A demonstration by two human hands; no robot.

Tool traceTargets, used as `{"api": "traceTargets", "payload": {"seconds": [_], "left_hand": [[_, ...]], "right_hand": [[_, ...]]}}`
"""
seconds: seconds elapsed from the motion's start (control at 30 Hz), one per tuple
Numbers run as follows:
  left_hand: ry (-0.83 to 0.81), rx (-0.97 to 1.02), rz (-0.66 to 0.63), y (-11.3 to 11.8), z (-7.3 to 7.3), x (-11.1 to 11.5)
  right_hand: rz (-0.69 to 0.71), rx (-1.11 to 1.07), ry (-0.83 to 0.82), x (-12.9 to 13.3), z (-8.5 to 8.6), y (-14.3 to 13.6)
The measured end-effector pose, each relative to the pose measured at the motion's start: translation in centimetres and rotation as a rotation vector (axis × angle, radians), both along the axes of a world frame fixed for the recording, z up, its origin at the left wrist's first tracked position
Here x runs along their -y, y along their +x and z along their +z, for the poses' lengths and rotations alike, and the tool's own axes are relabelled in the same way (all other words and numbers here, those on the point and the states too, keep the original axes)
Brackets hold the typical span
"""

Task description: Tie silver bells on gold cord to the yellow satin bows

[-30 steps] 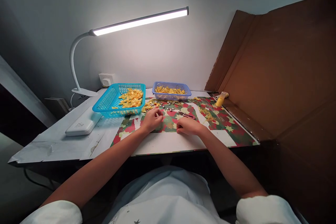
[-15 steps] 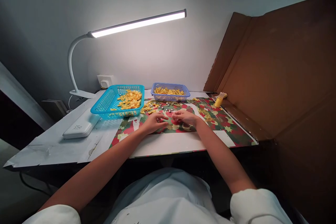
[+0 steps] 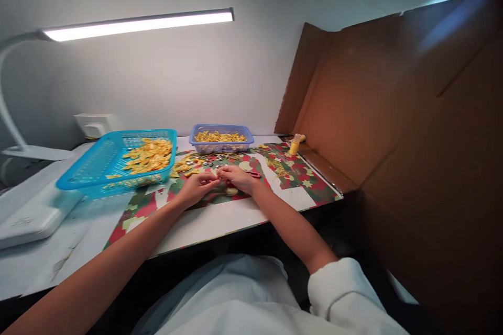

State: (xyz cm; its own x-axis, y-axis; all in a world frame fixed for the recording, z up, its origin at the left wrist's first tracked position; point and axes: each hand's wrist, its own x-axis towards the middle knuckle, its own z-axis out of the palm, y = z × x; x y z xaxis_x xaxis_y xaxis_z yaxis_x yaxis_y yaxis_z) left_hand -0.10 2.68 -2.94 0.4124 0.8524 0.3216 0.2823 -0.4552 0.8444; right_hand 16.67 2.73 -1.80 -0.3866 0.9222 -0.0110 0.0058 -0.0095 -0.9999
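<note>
My left hand (image 3: 198, 188) and my right hand (image 3: 236, 178) meet fingertip to fingertip over the patterned sheet (image 3: 135, 209). The fingers of both are closed in a pinch; whatever lies between them is too small to make out. Small silver bells (image 3: 211, 164) lie just behind the hands, beside loose yellow ribbon pieces (image 3: 184, 166). A red-handled tool (image 3: 253, 173) rests by my right hand. Thin gold strings (image 3: 278, 168) are spread to the right.
A blue basket (image 3: 113, 141) of yellow pieces stands at the left, a purple basket (image 3: 222, 148) behind the hands. A yellow bottle (image 3: 294, 145) is near the cardboard (image 3: 377, 104). A white power bank (image 3: 35, 214) and a lamp (image 3: 137, 25) are on the left.
My left hand has come up against my right, its fingers closing from a spread pose. The view has turned right, so the things appear further left.
</note>
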Motion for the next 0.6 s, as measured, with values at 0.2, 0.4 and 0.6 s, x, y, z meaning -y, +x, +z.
{"api": "traceTargets", "payload": {"seconds": [0.2,0.4,0.6], "left_hand": [[-0.090,-0.045,0.112,-0.2,0.5,0.2],[-0.161,-0.058,0.102,-0.6,0.4,0.1],[-0.248,-0.025,0.092,-0.3,1.2,0.9]], "right_hand": [[-0.064,-0.150,-0.068,-0.1,0.3,-0.2],[-0.097,-0.274,-0.115,-0.4,-0.2,-0.1],[-0.210,-0.457,-0.111,-0.5,0.1,0.4]]}}
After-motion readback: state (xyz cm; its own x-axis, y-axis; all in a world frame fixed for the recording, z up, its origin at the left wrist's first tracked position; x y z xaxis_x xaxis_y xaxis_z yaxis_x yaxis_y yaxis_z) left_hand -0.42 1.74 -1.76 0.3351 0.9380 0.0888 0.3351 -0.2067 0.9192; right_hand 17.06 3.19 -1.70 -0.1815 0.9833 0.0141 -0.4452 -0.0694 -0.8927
